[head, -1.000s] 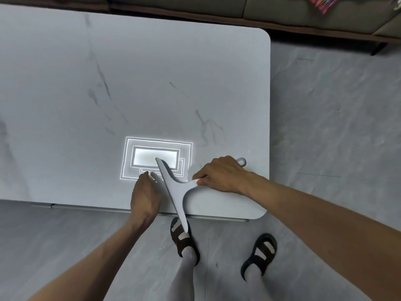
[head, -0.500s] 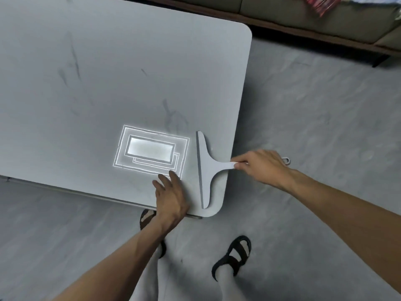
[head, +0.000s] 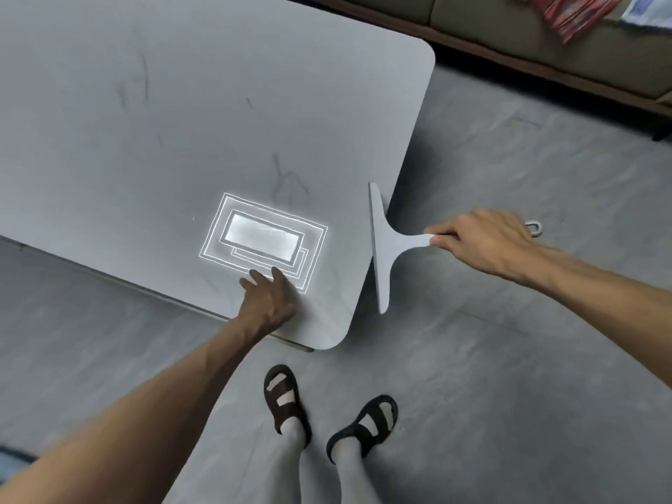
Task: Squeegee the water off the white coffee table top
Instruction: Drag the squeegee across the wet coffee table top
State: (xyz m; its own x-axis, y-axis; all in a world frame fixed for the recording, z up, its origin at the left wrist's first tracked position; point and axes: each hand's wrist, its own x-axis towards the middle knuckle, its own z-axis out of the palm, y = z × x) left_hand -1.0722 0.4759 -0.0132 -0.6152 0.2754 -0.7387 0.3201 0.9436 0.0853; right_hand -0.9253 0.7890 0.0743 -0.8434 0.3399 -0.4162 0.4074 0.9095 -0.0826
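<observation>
- Your squeegee (head: 381, 245) is pale grey and T-shaped: a long, thin, flat blade flaring from a slim straight handle, matte and plastic-looking, with a small loop (head: 534, 228) at the handle's end.
- It sits at the desk's (head: 182, 121) right edge. The blade runs roughly along that edge, its far tip over the top and its near end out past the edge, above the floor (head: 509, 358). Whether the blade touches the top cannot be told.
- Your right hand (head: 483, 241) grips the handle off to the side of the desk, fingers curled around it.
- Your left hand (head: 269, 300) lies flat on the desk near its near right corner, fingers straight and slightly apart.
- Count: one squeegee, one desk, two hands, two dark strapped sandals (head: 285, 398) worn over pale socks.
- The desk top is white with faint grey marble veins, smooth and glossy, with rounded corners. It mirrors a bright rectangular light (head: 262, 241) just beyond your left fingertips.
- The floor is grey and mottled like stone. A sofa (head: 472, 16) edge runs along the top.
</observation>
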